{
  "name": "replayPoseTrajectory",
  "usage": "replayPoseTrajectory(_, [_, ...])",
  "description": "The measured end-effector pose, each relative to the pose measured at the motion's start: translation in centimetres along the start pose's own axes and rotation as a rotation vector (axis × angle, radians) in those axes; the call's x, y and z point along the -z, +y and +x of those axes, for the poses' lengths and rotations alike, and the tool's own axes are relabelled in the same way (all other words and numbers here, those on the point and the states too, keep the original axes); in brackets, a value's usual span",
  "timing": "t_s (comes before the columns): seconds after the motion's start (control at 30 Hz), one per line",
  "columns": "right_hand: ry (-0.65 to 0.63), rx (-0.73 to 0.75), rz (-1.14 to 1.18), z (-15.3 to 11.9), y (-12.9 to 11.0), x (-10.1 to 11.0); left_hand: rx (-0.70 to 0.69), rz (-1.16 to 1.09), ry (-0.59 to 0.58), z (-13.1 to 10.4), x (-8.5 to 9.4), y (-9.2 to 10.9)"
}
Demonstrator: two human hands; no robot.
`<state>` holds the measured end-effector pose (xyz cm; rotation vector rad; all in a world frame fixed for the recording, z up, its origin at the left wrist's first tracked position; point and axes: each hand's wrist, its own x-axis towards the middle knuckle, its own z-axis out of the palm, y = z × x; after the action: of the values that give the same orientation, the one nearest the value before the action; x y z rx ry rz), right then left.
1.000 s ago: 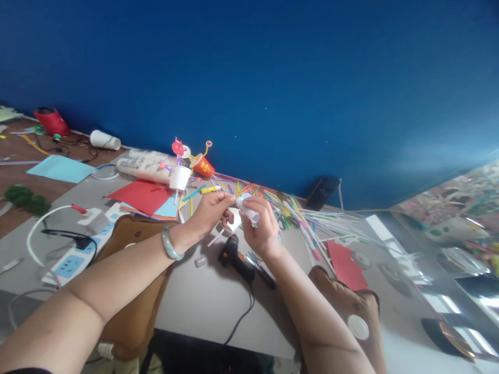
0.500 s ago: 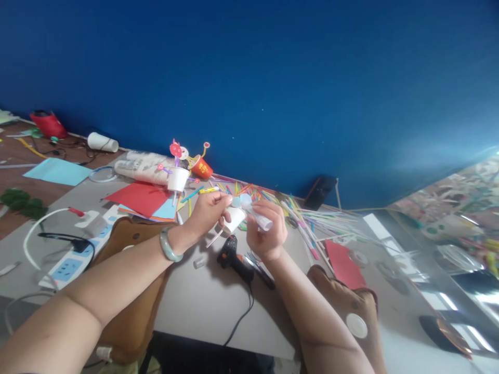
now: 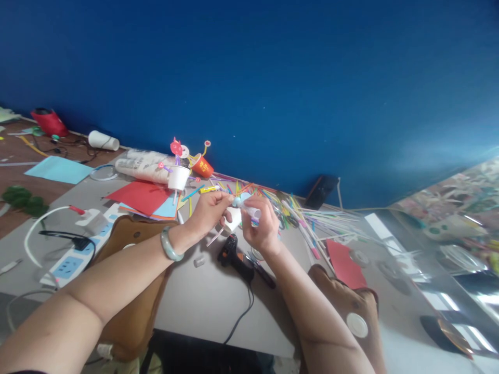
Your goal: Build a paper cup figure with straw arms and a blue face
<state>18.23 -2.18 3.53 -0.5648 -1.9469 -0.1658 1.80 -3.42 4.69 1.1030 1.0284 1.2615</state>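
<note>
My left hand (image 3: 210, 210) pinches a small light-blue disc (image 3: 236, 201) at its fingertips. My right hand (image 3: 262, 223) is closed around a translucent glue bottle (image 3: 254, 212), whose tip end is close to the disc. Just under the left fingers is a tilted white paper cup (image 3: 233, 220) with a thin straw (image 3: 215, 237) sticking out toward me; whether the left hand also holds it I cannot tell. Below the hands lie a black glue gun (image 3: 234, 258) and a small translucent cap (image 3: 199, 261).
Colourful straws and sticks (image 3: 331, 223) spread along the wall. Decorated cups (image 3: 179, 178), red paper (image 3: 140, 196) and stacked paper cups (image 3: 144, 169) are at the back left. A power strip (image 3: 70, 264) and brown cushions (image 3: 128, 296) flank the work area.
My right hand has moved slightly left and turned, bringing the glue bottle closer to the disc. My left hand stays nearly in place.
</note>
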Motion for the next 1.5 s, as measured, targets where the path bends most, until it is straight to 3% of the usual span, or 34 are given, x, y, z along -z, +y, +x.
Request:
replayPoseTrajectory(0.2, [0.199,0.041,-0.083,0.0,-0.7,0.5,-0.008,0.055,0.042,0.3,0.4,0.0])
replayPoseTrajectory(0.47, [-0.001,-0.011,0.023,-0.1,-0.3,-0.4,-0.018,-0.019,-0.008,0.1,-0.1,-0.3])
replayPoseTrajectory(0.6, [0.001,-0.019,-0.011,0.1,-0.1,0.0,-0.022,-0.002,-0.001,0.2,0.2,-0.5])
replayPoseTrajectory(0.77, [0.103,-0.003,-0.038,0.0,-0.4,0.2,-0.037,0.054,0.060,0.5,0.4,-0.4])
replayPoseTrajectory(0.97, [-0.034,-0.018,-0.040,0.7,-0.4,0.7,-0.042,0.048,0.042,0.4,0.4,-0.1])
replayPoseTrajectory(1.13, [0.269,-0.226,-0.155,2.3,0.5,3.6,-0.085,0.027,0.100,1.1,1.0,-0.5])
replayPoseTrajectory(1.2, [0.418,-0.371,-0.085,2.8,1.2,5.0,-0.085,-0.001,0.114,1.3,1.0,-0.9])
replayPoseTrajectory(1.3, [0.541,-0.523,0.096,3.5,2.1,6.9,-0.092,-0.026,0.125,1.5,0.8,-1.3])
replayPoseTrajectory(1.4, [0.542,-0.606,0.287,4.1,3.2,8.5,-0.085,-0.043,0.122,1.4,0.6,-1.4])
replayPoseTrajectory(1.5, [0.355,-0.644,0.320,4.9,4.7,9.4,-0.071,-0.041,0.110,1.4,0.7,-1.4])
